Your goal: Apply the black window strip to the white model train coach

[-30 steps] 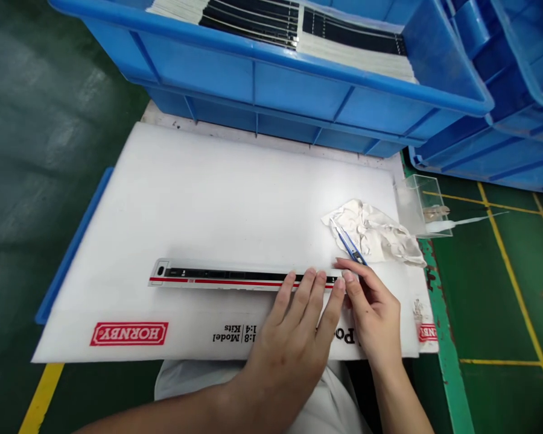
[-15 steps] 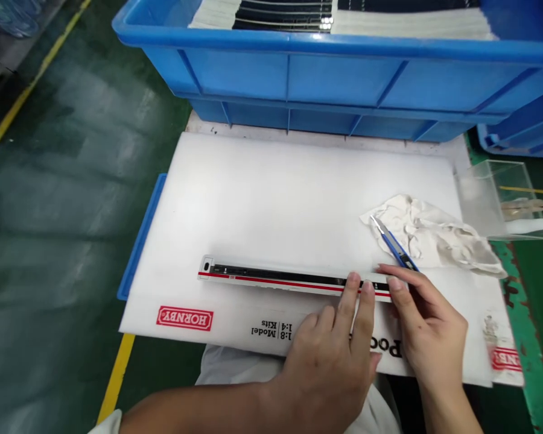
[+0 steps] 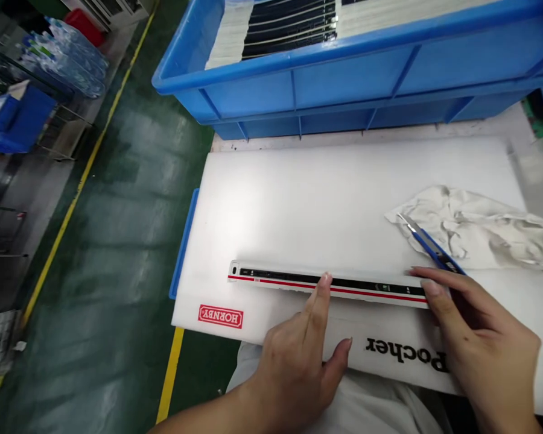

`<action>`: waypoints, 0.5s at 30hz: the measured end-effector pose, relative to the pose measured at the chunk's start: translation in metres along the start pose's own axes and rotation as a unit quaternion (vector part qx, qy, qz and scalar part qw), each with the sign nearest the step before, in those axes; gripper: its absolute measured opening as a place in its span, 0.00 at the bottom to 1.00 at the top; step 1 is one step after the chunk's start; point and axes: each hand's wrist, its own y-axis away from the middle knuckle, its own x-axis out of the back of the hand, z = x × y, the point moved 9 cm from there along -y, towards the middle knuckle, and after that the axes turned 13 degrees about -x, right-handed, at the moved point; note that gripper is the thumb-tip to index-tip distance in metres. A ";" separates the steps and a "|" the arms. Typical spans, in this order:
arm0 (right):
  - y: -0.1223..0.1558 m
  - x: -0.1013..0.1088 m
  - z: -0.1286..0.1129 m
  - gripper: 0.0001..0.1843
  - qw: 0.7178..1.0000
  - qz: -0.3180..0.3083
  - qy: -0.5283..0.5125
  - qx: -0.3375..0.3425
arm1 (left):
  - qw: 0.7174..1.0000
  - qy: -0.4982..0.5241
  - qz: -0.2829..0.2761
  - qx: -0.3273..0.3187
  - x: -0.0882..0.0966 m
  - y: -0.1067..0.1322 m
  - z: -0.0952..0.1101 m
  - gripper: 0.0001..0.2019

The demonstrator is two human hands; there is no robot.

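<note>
A long narrow model-train side panel (image 3: 280, 278), white with a black window band and a red stripe, lies flat on a white foam sheet (image 3: 326, 199). My left hand (image 3: 298, 355) rests on the sheet with fingers stretched out, one fingertip touching the panel near its middle. My right hand (image 3: 484, 343) touches the panel's right end and grips blue tweezers (image 3: 428, 244) whose tips point up-left over a crumpled white cloth (image 3: 484, 226).
A large blue crate (image 3: 344, 78) holding stacked black-and-white panels stands behind the sheet. The sheet carries a red HORNBY label (image 3: 220, 316) and Pocher lettering (image 3: 407, 355). Green floor with a yellow line (image 3: 72, 199) lies to the left, with bottles and bins at far left.
The view has swung left. My left hand slid left along the panel from its right end to its middle, its fingers spreading. My right hand stays at the right end with the tweezers.
</note>
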 end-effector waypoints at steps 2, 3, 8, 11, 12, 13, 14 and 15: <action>0.001 0.000 0.001 0.19 1.000 0.008 0.005 -0.014 | 1.000 -0.022 -0.015 0.011 -0.004 0.003 -0.001 0.36; 0.002 0.001 0.002 0.19 1.000 0.012 0.006 -0.019 | 0.999 -0.035 -0.023 0.011 -0.006 0.004 -0.001 0.36; 0.003 0.002 0.005 0.19 1.000 0.023 0.011 -0.016 | 0.998 -0.055 -0.023 0.008 -0.008 0.005 -0.004 0.36; 0.003 0.003 0.006 0.21 0.999 0.031 0.022 -0.013 | 1.000 -0.021 -0.008 -0.011 0.000 0.006 -0.007 0.36; 0.002 0.003 0.006 0.21 0.999 0.033 0.024 -0.012 | 1.000 -0.012 0.001 -0.018 0.003 0.007 -0.008 0.36; 0.002 0.004 0.006 0.21 0.999 0.033 0.024 -0.010 | 1.000 -0.008 0.012 -0.019 0.007 0.009 -0.010 0.36; 0.002 0.004 0.006 0.21 0.999 0.032 0.021 -0.008 | 1.000 -0.009 0.021 -0.015 0.010 0.011 -0.012 0.35; 0.002 0.003 0.005 0.20 0.999 0.028 0.018 -0.007 | 0.999 -0.013 0.028 -0.008 0.012 0.013 -0.014 0.35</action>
